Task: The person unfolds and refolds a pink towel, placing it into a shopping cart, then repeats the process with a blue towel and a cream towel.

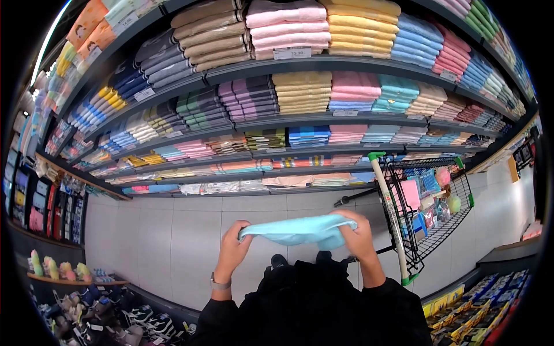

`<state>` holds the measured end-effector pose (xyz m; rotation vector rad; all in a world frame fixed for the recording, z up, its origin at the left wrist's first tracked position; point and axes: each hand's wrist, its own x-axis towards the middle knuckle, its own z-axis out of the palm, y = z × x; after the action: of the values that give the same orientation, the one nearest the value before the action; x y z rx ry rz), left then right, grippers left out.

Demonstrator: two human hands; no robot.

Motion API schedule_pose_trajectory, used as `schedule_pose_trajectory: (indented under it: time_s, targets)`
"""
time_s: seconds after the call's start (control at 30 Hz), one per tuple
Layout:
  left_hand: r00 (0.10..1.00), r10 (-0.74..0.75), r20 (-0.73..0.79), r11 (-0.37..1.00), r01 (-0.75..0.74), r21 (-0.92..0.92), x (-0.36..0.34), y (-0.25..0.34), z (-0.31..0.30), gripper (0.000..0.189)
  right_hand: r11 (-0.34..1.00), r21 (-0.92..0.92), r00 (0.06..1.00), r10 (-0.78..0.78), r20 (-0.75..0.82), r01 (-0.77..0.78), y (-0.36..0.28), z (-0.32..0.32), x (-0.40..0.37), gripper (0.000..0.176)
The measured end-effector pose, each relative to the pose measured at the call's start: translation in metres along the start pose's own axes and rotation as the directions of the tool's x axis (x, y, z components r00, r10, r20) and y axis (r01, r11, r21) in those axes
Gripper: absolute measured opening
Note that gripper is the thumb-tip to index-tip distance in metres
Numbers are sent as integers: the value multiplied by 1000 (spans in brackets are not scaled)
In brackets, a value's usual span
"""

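Note:
A light turquoise towel (294, 229) is stretched between my two hands, in front of my body and above the tiled floor. My left hand (235, 241) grips its left end with the fingers closed round the cloth. At the other end, my right hand (356, 232) is closed on the towel, and a fold of cloth hangs down just beside it. Folds hide some of the fingertips on both sides. A stack of similar turquoise towels (398, 92) lies on the shelf ahead.
Shelves (254, 68) of folded towels curve across the front. A shopping cart (398, 219) holding several goods stands close to my right arm. Shoes (144, 320) fill a display at lower left, and packaged goods (485, 305) sit in a rack at lower right. Grey floor tiles (156, 236) lie between.

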<state>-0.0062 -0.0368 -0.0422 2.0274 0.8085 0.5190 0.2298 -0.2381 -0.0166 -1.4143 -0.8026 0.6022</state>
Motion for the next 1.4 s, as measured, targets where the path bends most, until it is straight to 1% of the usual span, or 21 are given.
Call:
schedule_pose_trajectory:
  time_s: [0.03,0.13,0.23,0.33,0.43,0.53,0.63,0.73,0.77,0.87,0.9,1.0,1.03,1.13,1.17,1.2,1.27,1.3,1.4]
  targets:
    - [999,-30,16,1000,30,7,1,-1,-3,14,999,32,999,28,-41,-27,4,-3,0,20]
    - [1000,3,-2,988,-4,-152,1,-12,-7,10,988,116,983,117,-145,-100,9,-10,-1,20]
    - [997,-67,38,985,72,-160,0,-9,-10,11,976,152,960,186,-211,-155,2,-11,2,21]
    - [999,-45,-24,981,40,-190,0,-13,-4,13,953,252,955,223,-196,-171,-2,-9,3,21]
    - [992,-88,-87,975,69,-210,1,-17,-1,16,930,306,953,259,-157,-203,-6,-6,5,20]
    - [990,-111,-90,954,81,-287,2,-24,-5,18,941,274,958,246,-149,-199,-9,-7,11,20]
    - [982,-183,-48,919,153,-363,-1,-17,-18,16,956,215,964,232,-132,-200,-13,-15,12,20]
    - [986,-137,-97,847,66,-528,-12,-17,-36,14,961,206,971,212,-109,-186,-31,-23,3,21]
    - [979,-149,-142,813,40,-580,-15,-14,-42,13,970,193,982,165,-92,-145,-39,-25,1,22]
    - [986,-40,-161,654,-96,-750,-14,2,-58,14,977,150,987,158,-22,-153,-48,-29,9,24]
    - [980,-20,-199,673,-134,-727,-13,3,-60,14,974,144,982,183,-38,-176,-47,-27,13,26]
    - [950,-208,-234,729,-9,-684,-4,10,-58,16,965,184,980,195,-28,-186,-42,-15,13,27]
    - [952,-203,-229,834,45,-551,0,4,-60,18,970,167,984,180,-10,-176,-38,-11,12,28]
    - [966,-203,-159,934,142,-328,8,-11,-52,19,983,88,983,149,104,-158,-38,-2,10,29]
    - [967,-217,-132,934,167,-316,7,-23,-50,16,984,101,984,137,113,-149,-39,3,10,30]
    - [986,-113,-124,966,80,-246,8,-22,-48,16,983,87,979,151,137,-164,-40,5,10,31]
    - [991,91,-93,989,-101,-109,8,-15,-43,19,979,57,965,180,193,-194,-38,9,11,33]
    - [991,108,-72,988,-115,-99,7,0,-42,26,976,57,961,197,194,-211,-37,16,10,33]
    - [961,276,-27,955,-277,-110,5,63,-20,30,975,-36,919,219,326,-220,-28,41,10,32]
